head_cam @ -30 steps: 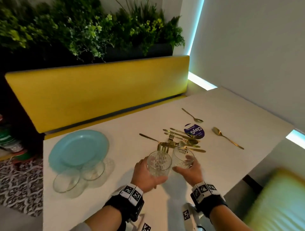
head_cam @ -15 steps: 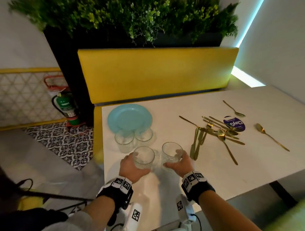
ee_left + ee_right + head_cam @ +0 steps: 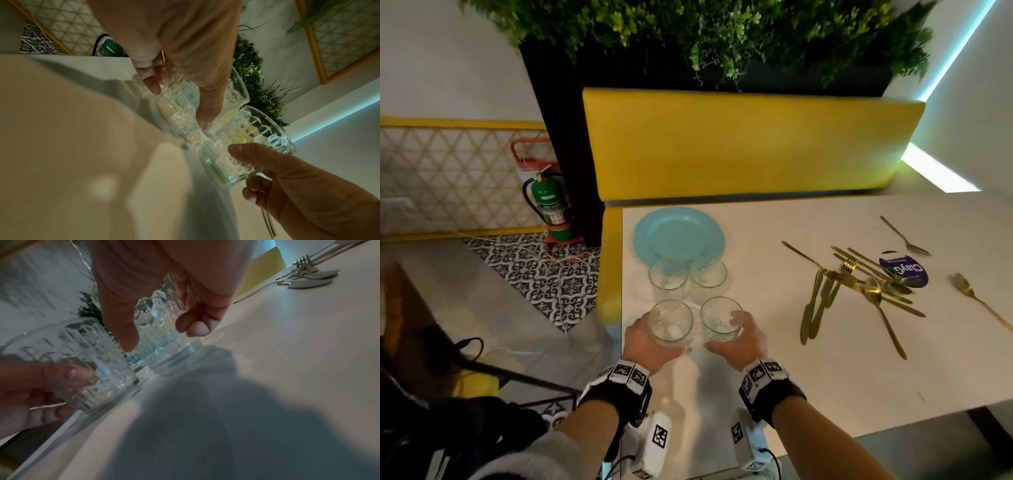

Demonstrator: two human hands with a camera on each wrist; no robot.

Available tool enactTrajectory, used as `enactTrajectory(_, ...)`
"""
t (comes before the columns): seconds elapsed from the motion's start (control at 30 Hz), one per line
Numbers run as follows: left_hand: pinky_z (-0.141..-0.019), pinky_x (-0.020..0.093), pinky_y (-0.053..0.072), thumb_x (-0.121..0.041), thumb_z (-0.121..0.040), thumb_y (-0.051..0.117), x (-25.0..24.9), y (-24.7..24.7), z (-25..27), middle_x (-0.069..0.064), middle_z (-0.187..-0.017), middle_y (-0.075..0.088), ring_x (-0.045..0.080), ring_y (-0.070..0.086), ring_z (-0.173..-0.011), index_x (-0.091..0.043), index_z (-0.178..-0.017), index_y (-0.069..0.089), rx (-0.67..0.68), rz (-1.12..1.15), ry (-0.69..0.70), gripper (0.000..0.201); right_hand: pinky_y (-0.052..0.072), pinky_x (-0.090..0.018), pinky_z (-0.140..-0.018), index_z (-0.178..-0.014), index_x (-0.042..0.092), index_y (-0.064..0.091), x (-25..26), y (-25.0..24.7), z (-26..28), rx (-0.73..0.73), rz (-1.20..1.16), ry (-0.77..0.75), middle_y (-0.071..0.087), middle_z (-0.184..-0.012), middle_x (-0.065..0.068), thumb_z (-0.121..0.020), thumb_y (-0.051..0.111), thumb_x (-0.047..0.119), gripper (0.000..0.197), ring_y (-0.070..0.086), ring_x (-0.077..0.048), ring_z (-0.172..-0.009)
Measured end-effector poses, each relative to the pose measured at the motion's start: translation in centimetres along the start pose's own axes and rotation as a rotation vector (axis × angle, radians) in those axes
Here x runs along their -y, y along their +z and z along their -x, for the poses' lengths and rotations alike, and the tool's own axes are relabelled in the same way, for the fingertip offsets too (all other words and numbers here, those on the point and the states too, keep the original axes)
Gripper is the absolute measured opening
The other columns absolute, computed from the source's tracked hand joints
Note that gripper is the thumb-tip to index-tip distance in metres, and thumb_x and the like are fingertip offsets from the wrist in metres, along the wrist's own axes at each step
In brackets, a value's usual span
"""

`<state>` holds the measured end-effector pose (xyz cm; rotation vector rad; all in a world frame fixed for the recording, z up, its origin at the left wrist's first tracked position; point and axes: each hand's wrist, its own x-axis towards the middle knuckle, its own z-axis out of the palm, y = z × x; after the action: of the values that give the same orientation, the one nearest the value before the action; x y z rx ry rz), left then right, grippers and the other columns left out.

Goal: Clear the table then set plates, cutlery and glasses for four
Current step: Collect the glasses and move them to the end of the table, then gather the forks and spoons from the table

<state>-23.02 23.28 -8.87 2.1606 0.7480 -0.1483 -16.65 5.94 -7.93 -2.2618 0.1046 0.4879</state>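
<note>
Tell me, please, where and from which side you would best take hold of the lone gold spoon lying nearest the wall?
Probably pinch the gold spoon at mid-handle, fingers coming from above; it lies flat and apart from the cutlery pile.

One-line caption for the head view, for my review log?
Left hand and right hand each grip a glass beside two more glasses and a blue plate.

Yellow bench [image 3: 750, 147] under greenery [image 3: 709, 34], patterned tile floor [image 3: 541, 270].
</note>
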Motion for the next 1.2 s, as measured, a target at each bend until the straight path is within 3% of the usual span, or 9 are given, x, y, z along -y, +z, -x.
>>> enactTrajectory(0.23, -0.107, 0.037, 0.040, -0.045, -0.048, 0.088, 0.0, 0.2, -0.4, 0.007, -0.133, 0.052, 0.026, 0.047, -0.125, -0.018, -0.137, 0.041, -0.019, 0.035, -0.013, 0.104, 0.043, -0.025, -0.096, -0.134, 0.021, 0.043, 0.4, 0.5, -0.6, 0.005, -0.008, -0.027, 0.057, -0.129, -0.001, -0.059, 0.087, 0.029, 0.087, 0.054, -0.021, -0.118)
enactTrajectory(0.57, -0.111, 0.033, 0.031, -0.040, -0.060, 0.085, -1.1, 0.4, 0.0, 0.011, -0.140, 0.042, 0.027, 0.036, -0.133, -0.013, -0.142, 0.033, -0.024, 0.007, -0.036, 0.101, 0.045, -0.028, -0.098, -0.137, 0.021, 0.041, 0.9, 0.2, -1.1, 0.014, -0.039, -0.031, 0.056, -0.129, -0.006, -0.062, 0.086, 0.022, 0.087, 0.055, -0.023, -0.118)
enactTrajectory(0.83, -0.110, 0.034, 0.033, -0.040, -0.059, 0.086, -1.9, 0.4, 0.1, 0.013, -0.138, 0.041, 0.028, 0.038, -0.132, -0.012, -0.143, 0.032, -0.013, 0.037, -0.089, 0.104, 0.042, -0.022, -0.094, -0.139, 0.021, 0.039, 0.9, -0.4, -1.2, 0.048, -0.021, -0.014, 0.056, -0.131, -0.006, -0.069, 0.079, 0.014, 0.081, 0.054, -0.023, -0.120)
enactTrajectory(1.0, -0.107, 0.033, 0.035, -0.034, -0.061, 0.086, -2.1, 0.4, 0.2, 0.014, -0.137, 0.042, 0.029, 0.041, -0.130, -0.007, -0.141, 0.032, -0.015, 0.041, -0.106, 0.100, 0.040, -0.017, -0.083, -0.138, 0.023, 0.042, 0.7, -0.8, -1.2, 0.083, -0.040, 0.026, 0.056, -0.130, -0.004, -0.068, 0.079, 0.009, 0.081, 0.055, -0.021, -0.117)
enactTrajectory(1.13, -0.107, 0.034, 0.036, -0.025, -0.061, 0.086, -2.3, 0.0, 0.5, 0.014, -0.139, 0.041, 0.029, 0.041, -0.130, -0.009, -0.142, 0.031, -0.024, 0.068, -0.095, 0.099, 0.043, -0.027, -0.102, -0.140, 0.021, 0.038, 0.6, -1.0, -1.0, 0.104, -0.041, 0.045, 0.052, -0.137, 0.000, -0.065, 0.082, 0.010, 0.088, 0.053, -0.022, -0.123)
enactTrajectory(1.2, -0.106, 0.035, 0.037, -0.024, -0.059, 0.087, -2.3, -0.2, 0.8, 0.013, -0.140, 0.040, 0.029, 0.041, -0.130, -0.011, -0.142, 0.031, -0.029, 0.092, -0.091, 0.101, 0.043, -0.032, -0.105, -0.142, 0.021, 0.034, 0.5, -1.1, -1.1, 0.117, -0.057, 0.062, 0.050, -0.139, 0.000, -0.065, 0.082, 0.008, 0.092, 0.054, -0.022, -0.122)
